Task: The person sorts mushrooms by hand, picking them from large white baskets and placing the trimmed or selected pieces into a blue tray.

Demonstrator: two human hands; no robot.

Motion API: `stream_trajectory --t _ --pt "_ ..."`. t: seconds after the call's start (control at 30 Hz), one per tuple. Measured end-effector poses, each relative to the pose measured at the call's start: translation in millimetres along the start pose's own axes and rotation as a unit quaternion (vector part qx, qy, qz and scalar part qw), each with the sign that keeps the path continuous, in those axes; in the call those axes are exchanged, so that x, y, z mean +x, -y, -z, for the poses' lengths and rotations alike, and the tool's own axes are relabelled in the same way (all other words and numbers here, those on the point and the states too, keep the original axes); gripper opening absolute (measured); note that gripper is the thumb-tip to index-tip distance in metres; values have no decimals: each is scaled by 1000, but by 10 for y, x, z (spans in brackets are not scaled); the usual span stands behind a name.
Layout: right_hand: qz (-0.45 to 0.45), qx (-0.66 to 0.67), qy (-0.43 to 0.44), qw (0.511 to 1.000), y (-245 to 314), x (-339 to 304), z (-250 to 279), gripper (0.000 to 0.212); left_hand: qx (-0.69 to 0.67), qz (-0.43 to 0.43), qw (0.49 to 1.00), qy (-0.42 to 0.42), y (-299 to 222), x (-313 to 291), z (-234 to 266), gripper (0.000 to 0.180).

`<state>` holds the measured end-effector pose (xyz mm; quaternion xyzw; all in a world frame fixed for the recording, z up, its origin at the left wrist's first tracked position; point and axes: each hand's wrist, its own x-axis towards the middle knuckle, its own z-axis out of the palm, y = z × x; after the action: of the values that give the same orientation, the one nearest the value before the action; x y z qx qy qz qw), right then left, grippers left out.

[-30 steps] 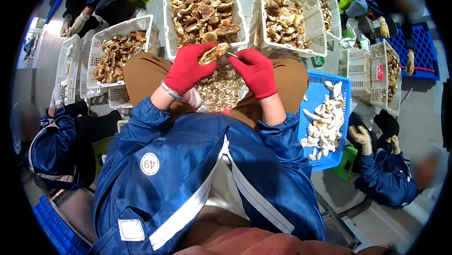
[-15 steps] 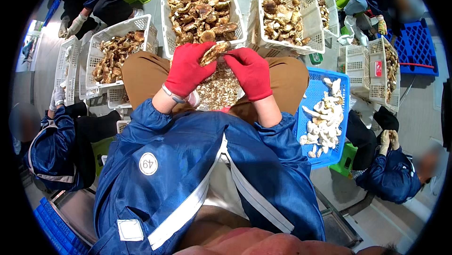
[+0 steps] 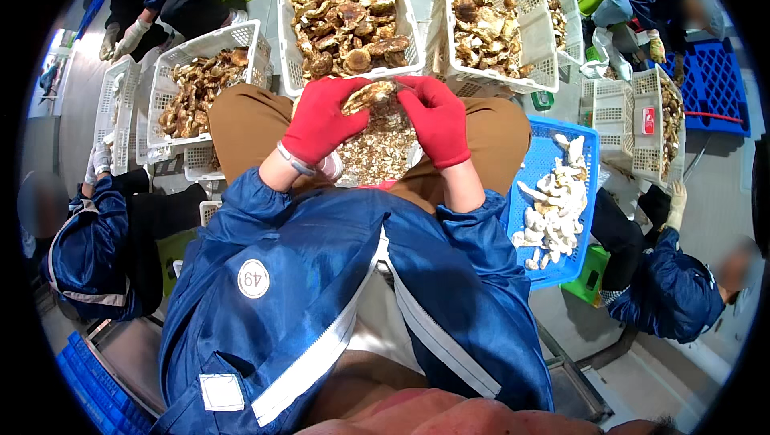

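Note:
My left hand [image 3: 325, 122], in a red glove, is closed around a brown-and-cream mushroom [image 3: 369, 97] held above my lap. At the mushroom's right end, my red-gloved right hand [image 3: 437, 122] has its fingers pinched together. Whatever sits in that pinch is too small and hidden to name. Beneath both hands, between my knees, lies a heap of pale and brown mushroom trimmings [image 3: 375, 156]. To my right, a blue plastic basket [image 3: 589, 194] holds cleaned white mushrooms [image 3: 553, 206].
Ahead stands a white crate [image 3: 285, 34] of brown mushrooms, with another white crate [image 3: 548, 74] to its right and a third crate [image 3: 152, 126] at left. Co-workers sit around, one person [image 3: 670, 290] at right and another person [image 3: 88, 250] at left.
My right hand has shifted slightly right and up, and the mushroom has tilted flatter in my left hand. The co-worker at right has stretched an arm toward a crate.

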<state>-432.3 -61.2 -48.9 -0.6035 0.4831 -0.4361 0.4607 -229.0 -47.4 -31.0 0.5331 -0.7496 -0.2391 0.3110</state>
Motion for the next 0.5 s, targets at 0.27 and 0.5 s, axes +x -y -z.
stream_trajectory --t 0.27,0.5 --pt "108 -55 -1 993 -89 27 9 15 -131 141 977 92 103 8 36 45" --pt "142 -53 42 988 7 -12 87 12 -215 178 951 131 235 51 30 42"
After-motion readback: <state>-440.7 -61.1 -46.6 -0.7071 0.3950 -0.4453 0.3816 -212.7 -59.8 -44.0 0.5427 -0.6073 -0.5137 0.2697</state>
